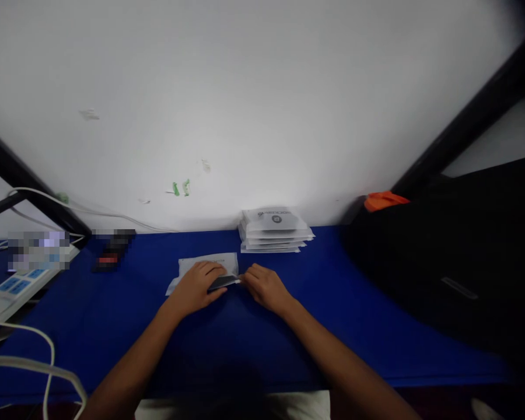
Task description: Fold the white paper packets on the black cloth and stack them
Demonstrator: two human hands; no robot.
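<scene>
Nearest the bench's front edge, two bare forearms are reaching in over the blue bench towards its middle. The left hand is lying palm down, fingers spread loosely, pressing on a white flat packet and touching a thin dark strip that is showing at the packet's near right corner. The right hand is resting just beside it, its fingertips pinching together at the strip's right end; whether they are actually gripping the strip I cannot tell. The packet is lying flat, a little back from the middle of the bench.

At the left edge, white cables are looping near the front, and a white power strip with blue switches is sitting farther back. A small black and red object is lying behind it, blurred. At the back edge, against the white wall, a stack of white packets is standing well apart from the hands. A black bag is filling the right end, an orange piece sitting at its top.
</scene>
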